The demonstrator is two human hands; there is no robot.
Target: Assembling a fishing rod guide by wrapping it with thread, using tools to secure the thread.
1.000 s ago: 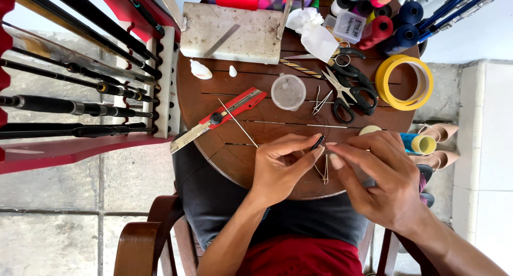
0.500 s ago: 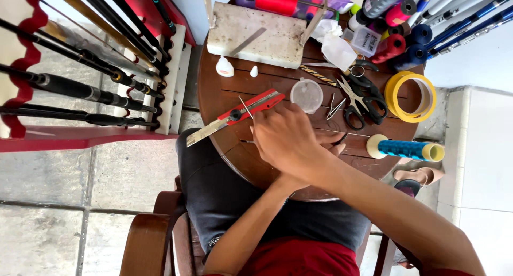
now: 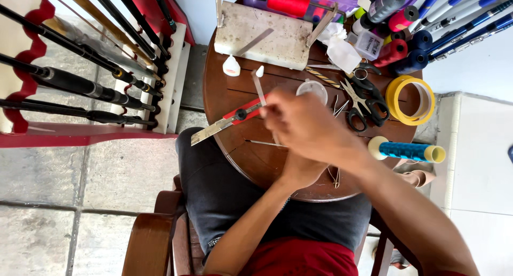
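The thin pale stick (image 3: 258, 87) shows only at its upper end; the rest runs down behind my right hand (image 3: 304, 127), so I cannot see how long it is. Its long axis stands nearly straight away from me, leaning a little left, its free tip pointing toward the small white glue bottle (image 3: 231, 66) over the round brown counter (image 3: 224, 94). My right hand crosses in front of my left hand (image 3: 296, 171) and hides most of it. The right grip is pinched closed on the stick at my fingertips; what my left grip holds, I cannot tell. My forearms meet from below, right over left. The red box cutter (image 3: 227, 121) lies just beside my knuckles.
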